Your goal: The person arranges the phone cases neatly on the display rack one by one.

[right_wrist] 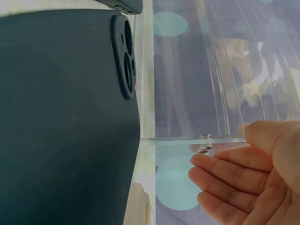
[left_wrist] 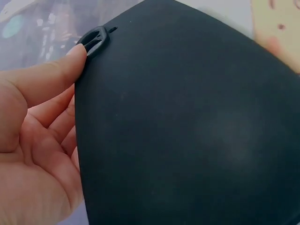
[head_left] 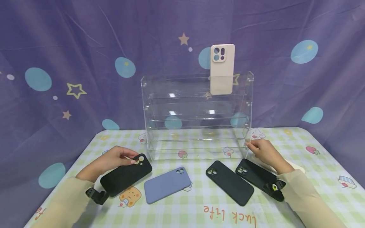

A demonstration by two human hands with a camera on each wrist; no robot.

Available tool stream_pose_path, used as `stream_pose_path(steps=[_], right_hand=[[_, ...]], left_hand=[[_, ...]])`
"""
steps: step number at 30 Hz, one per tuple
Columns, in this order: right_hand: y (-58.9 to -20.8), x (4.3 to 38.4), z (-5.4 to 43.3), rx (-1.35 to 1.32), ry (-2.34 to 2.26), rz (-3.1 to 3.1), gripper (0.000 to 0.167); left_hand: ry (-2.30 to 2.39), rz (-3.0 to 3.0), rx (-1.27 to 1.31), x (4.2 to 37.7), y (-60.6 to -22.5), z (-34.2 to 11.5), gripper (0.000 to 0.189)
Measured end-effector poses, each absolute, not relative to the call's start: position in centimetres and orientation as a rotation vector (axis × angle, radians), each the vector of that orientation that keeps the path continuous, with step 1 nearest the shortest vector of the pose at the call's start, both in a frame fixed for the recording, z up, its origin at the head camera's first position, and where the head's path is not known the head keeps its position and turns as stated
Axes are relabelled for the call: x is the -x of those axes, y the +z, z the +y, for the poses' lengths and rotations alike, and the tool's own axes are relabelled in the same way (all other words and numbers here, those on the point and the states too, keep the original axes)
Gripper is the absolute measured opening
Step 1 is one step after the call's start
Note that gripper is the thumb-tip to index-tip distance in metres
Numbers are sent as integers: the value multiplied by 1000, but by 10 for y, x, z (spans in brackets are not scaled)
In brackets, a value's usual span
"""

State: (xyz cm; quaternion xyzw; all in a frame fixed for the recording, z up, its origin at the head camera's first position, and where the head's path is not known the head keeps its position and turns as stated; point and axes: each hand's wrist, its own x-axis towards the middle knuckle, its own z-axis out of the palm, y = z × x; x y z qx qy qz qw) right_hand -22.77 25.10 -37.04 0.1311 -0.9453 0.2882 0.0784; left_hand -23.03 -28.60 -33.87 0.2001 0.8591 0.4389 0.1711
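Observation:
My left hand [head_left: 115,156] pinches a black phone case [head_left: 125,179] at its camera-cutout end, thumb on the near face. The case lies slanted over the left of the table; the left wrist view shows the thumb by the cutout rim and fingers partly hidden behind. With thumb and fingers either side, my right hand [head_left: 263,153] holds the right side panel [right_wrist: 187,140] of a clear acrylic display rack [head_left: 249,106]. Upright in the rack's top tier, at the right, stands a cream phone case [head_left: 222,71]. The rack's lower tiers hold no cases.
A blue-grey phone case [head_left: 168,185] lies before the rack. Two dark phone cases, one at centre right [head_left: 229,183] and another [head_left: 251,174] partly under my right wrist, lie beside it. A pale flat item [head_left: 295,165] shows behind that wrist. A purple curtain [head_left: 85,47] hangs behind the table.

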Motion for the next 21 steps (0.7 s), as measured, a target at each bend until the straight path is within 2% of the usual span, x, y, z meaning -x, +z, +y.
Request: stream_pose_path(steps=[16,21], right_hand=[[-367,226,254,-379,859,-2809,39],[-369,227,251,-375,880,-2830,41]], left_hand=[[1485,2566,-575,228,-277,-264,42],[1654,2514,-538,232,-272,-252,27]])
